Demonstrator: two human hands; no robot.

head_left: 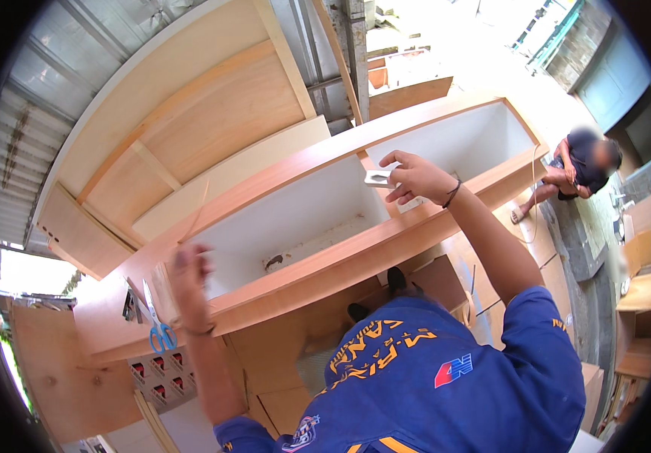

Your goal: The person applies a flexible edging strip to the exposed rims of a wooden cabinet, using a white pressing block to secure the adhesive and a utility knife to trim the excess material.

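Note:
In front of me lies a long wooden cabinet carcass [318, 281] with pinkish wood edges and white-lined compartments. My right hand [418, 178] is raised over the divider [365, 160] between compartments, its fingers closed on a small white piece with a dark opening [377, 178]. I cannot make out its exact kind. My left hand [192, 283] is over the carcass's left part, smeared by motion; its grip does not show. A thin pale strip [203, 205] rises just beyond it. Scissors with blue handles [162, 337] lie beside my left wrist, next to dark narrow tools [131, 303].
Large framed wooden panels [212, 98] lean against a corrugated metal wall [20, 151] at the far left. Another person [586, 166] sits beyond the carcass's right end, where a thin curved strip [535, 204] hangs. Boards [646, 291] stand at the right.

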